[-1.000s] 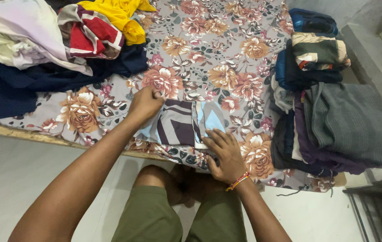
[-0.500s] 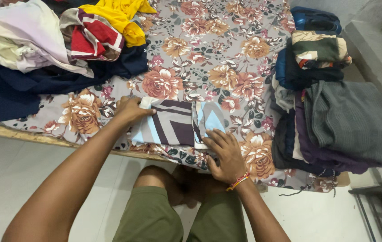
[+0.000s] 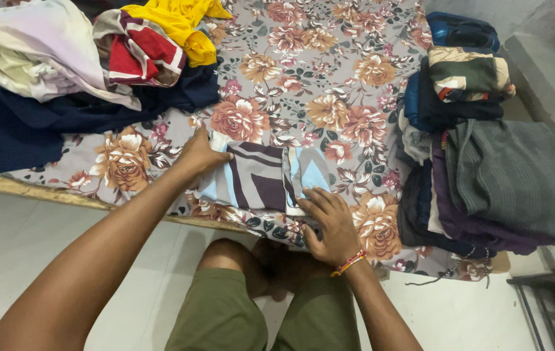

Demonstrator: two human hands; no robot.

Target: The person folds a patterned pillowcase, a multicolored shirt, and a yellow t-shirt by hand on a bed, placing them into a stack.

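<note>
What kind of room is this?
Probably a bedroom at home: a bed with a floral-print sheet, a loose heap of unfolded clothes, and a stack of folded garments beside it.
</note>
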